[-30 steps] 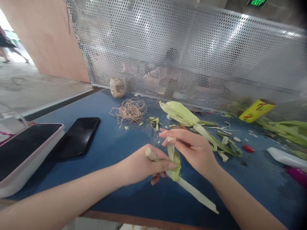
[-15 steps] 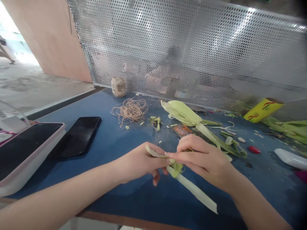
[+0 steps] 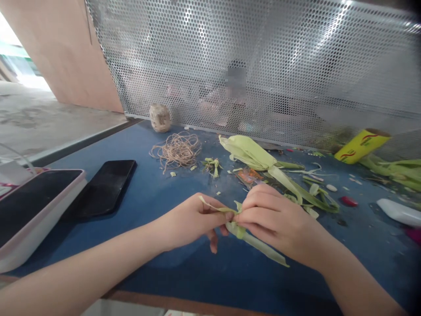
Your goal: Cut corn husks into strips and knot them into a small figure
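Near the front of the blue table, my left hand [image 3: 200, 219] and my right hand [image 3: 276, 219] meet, fingertips almost touching. Both pinch a pale green corn husk strip [image 3: 263, 249]; one end curls up over the left hand and the other hangs toward the lower right. A small bunched green part shows between the fingers, partly hidden by them. Just beyond the right hand lies a larger bundle of corn husk [image 3: 248, 151], with a long folded strip trailing right. Small green scraps [image 3: 211, 166] are scattered behind the left hand.
A tangle of brown twine [image 3: 179, 150] and a wrapped roll [image 3: 160, 117] stand at the back. Two phones [image 3: 103, 188] lie on the left. Rightward are a yellow tube [image 3: 362, 145], a white object [image 3: 399, 211] and more husk [image 3: 397, 171]. A perforated metal panel [image 3: 184, 57] borders the table.
My right hand's fingers have curled in closer to the left hand's. The hanging end of the husk strip has drawn up and left, showing less of its length. The view has shifted slightly.
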Demonstrator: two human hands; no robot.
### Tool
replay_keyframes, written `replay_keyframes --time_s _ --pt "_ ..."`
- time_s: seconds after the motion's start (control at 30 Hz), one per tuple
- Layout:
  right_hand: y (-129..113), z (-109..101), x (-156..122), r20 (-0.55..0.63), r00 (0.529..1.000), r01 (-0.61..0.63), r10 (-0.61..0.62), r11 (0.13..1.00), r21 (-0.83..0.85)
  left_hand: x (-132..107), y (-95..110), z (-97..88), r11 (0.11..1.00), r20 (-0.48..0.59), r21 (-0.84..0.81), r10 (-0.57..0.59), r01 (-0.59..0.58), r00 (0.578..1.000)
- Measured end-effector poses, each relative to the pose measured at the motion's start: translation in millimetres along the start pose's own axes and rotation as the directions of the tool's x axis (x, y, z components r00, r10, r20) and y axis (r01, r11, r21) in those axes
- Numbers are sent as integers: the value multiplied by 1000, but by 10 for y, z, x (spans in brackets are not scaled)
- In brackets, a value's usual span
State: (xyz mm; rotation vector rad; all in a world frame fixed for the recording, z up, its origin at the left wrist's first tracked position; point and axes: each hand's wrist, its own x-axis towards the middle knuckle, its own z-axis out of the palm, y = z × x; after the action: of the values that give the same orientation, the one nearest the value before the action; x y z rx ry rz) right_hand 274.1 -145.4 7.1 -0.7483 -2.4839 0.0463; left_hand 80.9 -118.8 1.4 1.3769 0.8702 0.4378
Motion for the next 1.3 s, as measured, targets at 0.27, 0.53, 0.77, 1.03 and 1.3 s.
replay_keyframes --time_s 0.27,0.53,0.77,1.03,1.3 --pt "-24 12 -12 -12 999 -34 35 999 37 -4 -36 -16 1000 20 7 -3 3 1000" --pt "-60 -46 1 93 994 -58 58 998 2 -7 -32 -19 1000 31 23 16 -17 999" --pt "-79 -27 -36 121 992 -31 31 1000 -2 -23 -24 -19 993 36 114 16 -20 999" --pt "-61 -60 -15 180 983 -46 37 998 45 -4 -27 -29 997 129 21 76 -79 989" --pt "-19 -34 20 14 989 -146 146 989 -13 -17 -66 -87 992 126 75 92 -102 988"
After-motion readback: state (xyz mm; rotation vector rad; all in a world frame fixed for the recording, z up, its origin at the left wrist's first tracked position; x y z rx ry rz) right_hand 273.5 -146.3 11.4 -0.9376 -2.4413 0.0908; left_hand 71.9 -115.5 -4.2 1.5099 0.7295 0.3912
